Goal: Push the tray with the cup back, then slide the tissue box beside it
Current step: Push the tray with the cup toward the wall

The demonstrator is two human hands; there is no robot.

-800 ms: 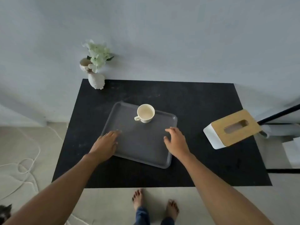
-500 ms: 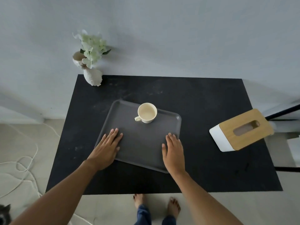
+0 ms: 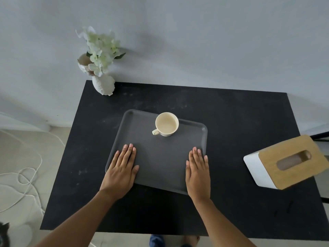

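Now both palms flat, fingers spread straight: left hand (image 3: pixel 121 171) and right hand (image 3: pixel 198 172) pressed onto tray (image 3: pixel 160 157) near edge, earlier hovering. Cup (image 3: pixel 167 124) at tray's far edge. Tissue box (image 3: pixel 286 162) well apart, right.

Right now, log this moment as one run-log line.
phase: tray push | left hand: flat on tray | right hand: flat on tray | cup: upright at tray's far edge | tissue box: right, untouched
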